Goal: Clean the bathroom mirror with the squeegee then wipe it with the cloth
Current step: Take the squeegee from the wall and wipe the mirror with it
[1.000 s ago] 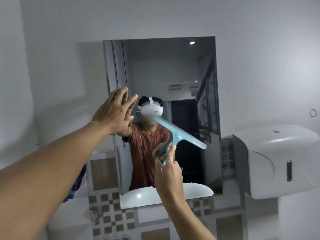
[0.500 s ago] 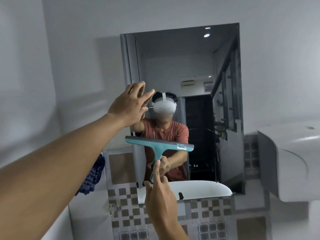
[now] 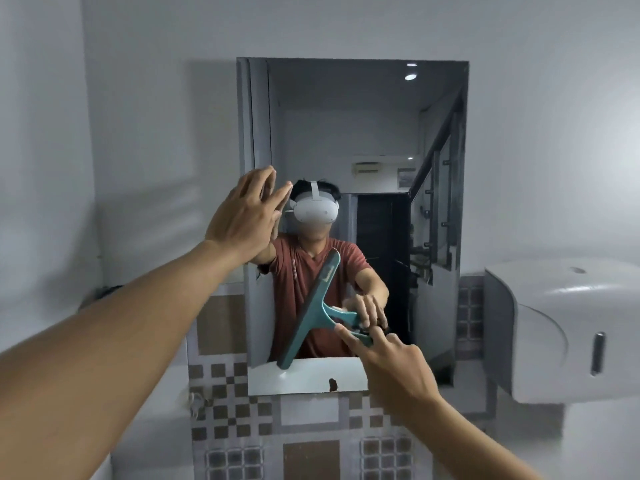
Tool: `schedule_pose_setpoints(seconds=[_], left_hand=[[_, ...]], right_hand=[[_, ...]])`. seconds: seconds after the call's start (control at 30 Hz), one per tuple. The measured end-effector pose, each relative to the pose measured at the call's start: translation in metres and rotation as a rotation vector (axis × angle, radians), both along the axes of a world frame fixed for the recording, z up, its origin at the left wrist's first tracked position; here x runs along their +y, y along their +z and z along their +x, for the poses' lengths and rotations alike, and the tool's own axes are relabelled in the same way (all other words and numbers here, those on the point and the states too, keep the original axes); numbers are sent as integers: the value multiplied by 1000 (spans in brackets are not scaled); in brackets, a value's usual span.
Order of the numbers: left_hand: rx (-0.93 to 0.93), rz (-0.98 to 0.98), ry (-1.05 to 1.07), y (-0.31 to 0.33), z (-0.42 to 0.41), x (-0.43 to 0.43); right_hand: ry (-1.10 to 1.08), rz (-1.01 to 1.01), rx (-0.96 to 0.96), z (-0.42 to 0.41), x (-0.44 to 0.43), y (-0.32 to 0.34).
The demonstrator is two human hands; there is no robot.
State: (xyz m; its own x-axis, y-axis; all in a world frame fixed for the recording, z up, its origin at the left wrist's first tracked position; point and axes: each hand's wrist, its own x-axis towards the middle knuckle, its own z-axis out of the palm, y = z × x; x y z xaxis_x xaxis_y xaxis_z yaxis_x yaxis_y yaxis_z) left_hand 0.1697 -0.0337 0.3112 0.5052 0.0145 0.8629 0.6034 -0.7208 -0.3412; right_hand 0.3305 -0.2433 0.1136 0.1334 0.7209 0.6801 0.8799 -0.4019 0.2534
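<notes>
A rectangular bathroom mirror hangs on the grey wall ahead. My right hand grips the handle of a teal squeegee, whose blade stands nearly upright and tilted, lying against the mirror's lower middle with its bottom end close to the lower edge. My left hand is flat against the mirror's left edge, fingers spread and holding nothing. The mirror reflects a person in a red shirt wearing a white headset. No cloth is visible.
A white paper dispenser juts from the wall right of the mirror. Checkered brown and grey tiles cover the wall below it. A small tap fitting sticks out at lower left.
The squeegee blade has turned from level to nearly upright and has dropped toward the mirror's lower edge. My left hand stays pressed on the left edge. The view has shifted left.
</notes>
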Motion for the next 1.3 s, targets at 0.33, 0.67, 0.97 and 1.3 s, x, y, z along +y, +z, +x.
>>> schedule_pose_setpoints(seconds=[0.33,0.67,0.97,1.3], left_hand=[[69,-173,-9,-75,2,-14],[127,-156,18,-79,3,-16],[105,-181,-6,-80,5,-17],[117,-194,-20,-76,2,-22]], right_hand=[[-59,59,-101,51,-42,9],[-147,44,-46,66,-58,1],[-215,113,115,79,-72,-17],[-208,233,527,44,-52,-78]])
